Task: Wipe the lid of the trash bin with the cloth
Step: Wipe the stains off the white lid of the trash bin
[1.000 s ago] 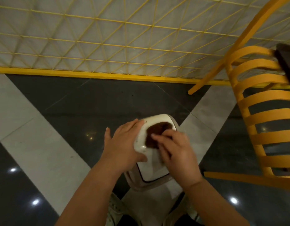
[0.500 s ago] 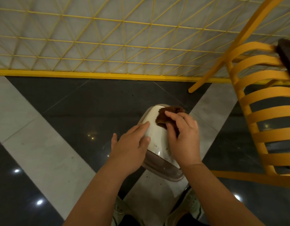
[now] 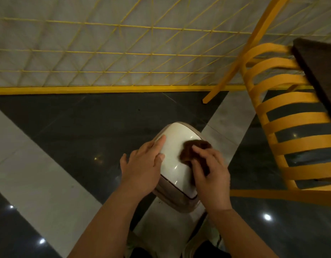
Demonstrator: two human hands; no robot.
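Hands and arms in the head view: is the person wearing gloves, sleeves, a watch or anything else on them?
Nothing worn shows. The left hand and the right hand are bare, with no gloves, rings or watch visible. Both forearms are bare down to the bottom edge of the frame, so any sleeve must end out of view.

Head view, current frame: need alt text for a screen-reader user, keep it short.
Seen from above, a person's right hand presses a dark brown cloth onto the white lid of a small trash bin, while the left hand rests flat on the lid's left edge. The bin stands on a dark and grey tiled floor, with a yellow slatted chair to the right.
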